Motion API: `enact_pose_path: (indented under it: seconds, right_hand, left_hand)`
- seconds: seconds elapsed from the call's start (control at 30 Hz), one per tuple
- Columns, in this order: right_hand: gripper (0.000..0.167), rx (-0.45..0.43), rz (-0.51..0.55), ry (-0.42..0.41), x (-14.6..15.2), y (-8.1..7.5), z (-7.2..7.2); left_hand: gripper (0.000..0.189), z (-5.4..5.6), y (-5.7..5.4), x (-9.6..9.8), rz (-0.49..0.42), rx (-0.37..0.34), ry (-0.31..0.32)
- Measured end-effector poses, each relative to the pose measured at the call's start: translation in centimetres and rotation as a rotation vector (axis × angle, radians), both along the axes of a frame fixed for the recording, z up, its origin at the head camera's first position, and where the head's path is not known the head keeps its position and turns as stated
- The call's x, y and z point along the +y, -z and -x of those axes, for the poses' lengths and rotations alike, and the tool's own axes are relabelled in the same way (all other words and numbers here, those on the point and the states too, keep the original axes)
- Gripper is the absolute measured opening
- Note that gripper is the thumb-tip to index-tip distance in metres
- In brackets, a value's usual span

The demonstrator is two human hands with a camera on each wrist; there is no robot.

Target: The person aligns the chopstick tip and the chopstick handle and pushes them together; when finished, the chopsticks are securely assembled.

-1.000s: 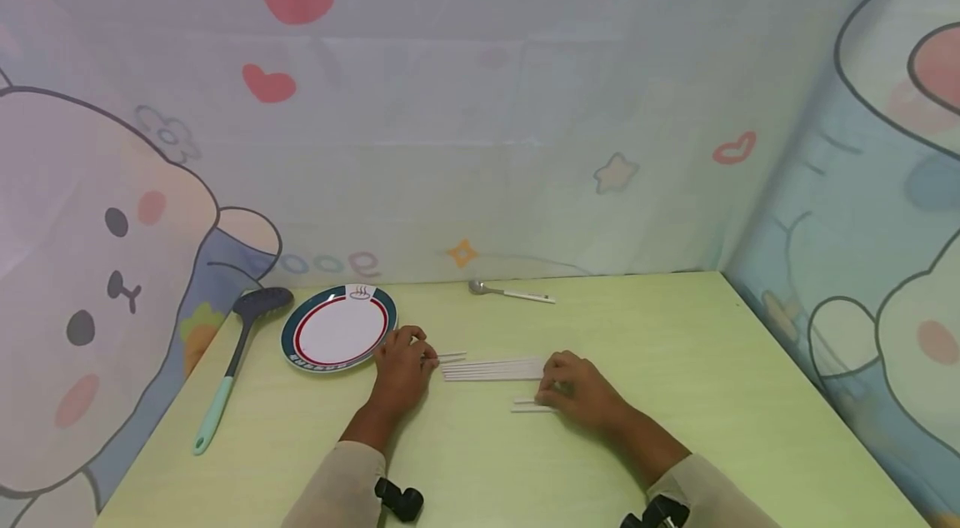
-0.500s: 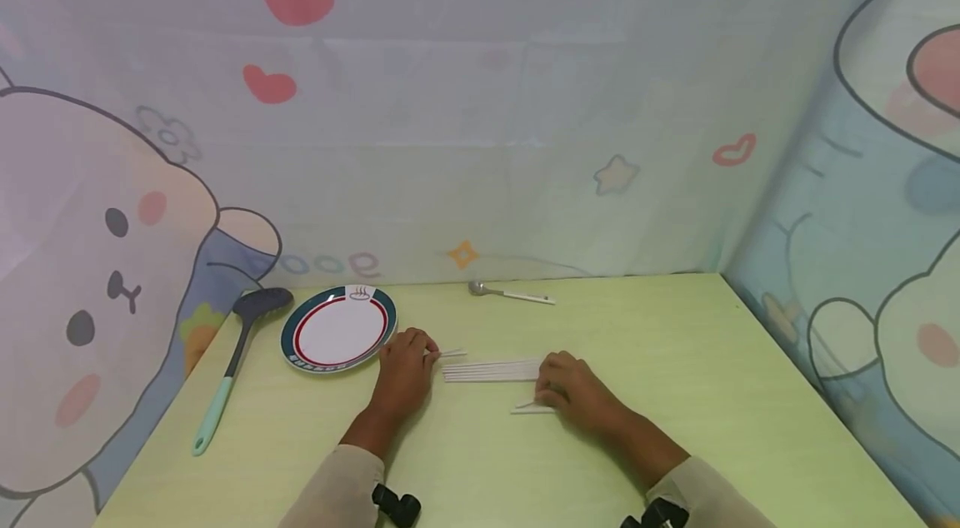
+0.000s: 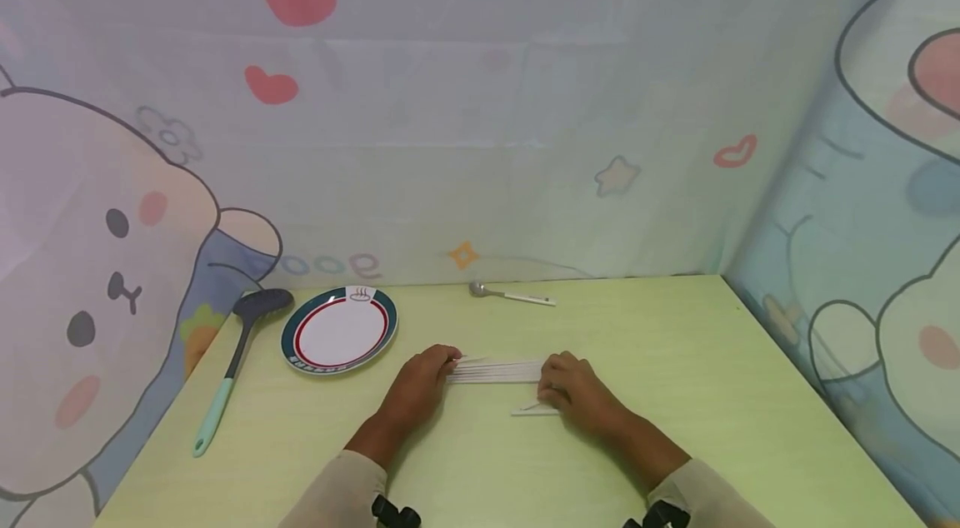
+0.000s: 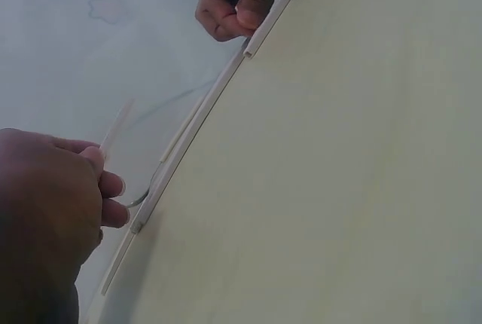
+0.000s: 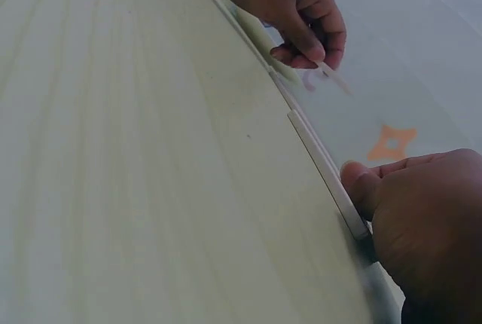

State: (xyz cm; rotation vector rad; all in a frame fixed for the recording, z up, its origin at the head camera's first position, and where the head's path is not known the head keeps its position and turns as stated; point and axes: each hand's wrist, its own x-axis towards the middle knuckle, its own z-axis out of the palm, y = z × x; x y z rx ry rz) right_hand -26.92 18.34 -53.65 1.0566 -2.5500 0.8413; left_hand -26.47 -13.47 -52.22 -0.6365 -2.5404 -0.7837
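Several thin white sticks lie side by side in a row (image 3: pixel 495 372) on the table. At the row's left end is my left hand (image 3: pixel 417 386), pinching one white stick (image 4: pixel 115 129) between thumb and fingertips, raised above the table in the left wrist view. My right hand (image 3: pixel 576 388) covers the right end of the row, fingers curled. Its thumb and fingertips pinch a slightly tilted white stick, mostly hidden by the hand in the head view. Just in front of that lies another white stick (image 3: pixel 528 412), partly under the right hand.
A plate (image 3: pixel 340 331) with a dark rim is left of the hands. Farther left lies a slotted turner (image 3: pixel 238 353) with a mint handle. A small spoon (image 3: pixel 513 295) rests near the back edge, before a printed cloth backdrop (image 3: pixel 480 136).
My left hand has moved from beside the plate rightward and nearer to the row's left end, lifting a stick. The stick at my right hand has tilted; that hand has barely moved.
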Motion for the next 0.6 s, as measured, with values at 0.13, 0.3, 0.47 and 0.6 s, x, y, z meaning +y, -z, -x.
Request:
enact_pose_path:
  seconds: [0.13, 0.3, 0.47, 0.6]
  right_hand:
    - [0.008, -0.005, 0.032, -0.021, 0.07, 0.11, 0.07]
    - [0.008, 0.002, 0.044, -0.034, 0.22, 0.33, 0.22]
    - [0.010, 0.028, 0.038, -0.025, 0.11, 0.13, 0.09]
    - [0.011, 0.028, 0.043, 0.014, -0.23, -0.09, -0.27]
  left_hand:
    - [0.022, -0.19, 0.08, 0.15, 0.011, 0.074, 0.066]
    - [0.012, -0.33, -0.28, 0.40, 0.002, 0.020, 0.071]
    - [0.010, -0.75, -0.56, 0.77, 0.033, -0.004, 0.036]
    - [0.008, -0.88, -0.43, 0.85, 0.048, 0.014, 0.053]
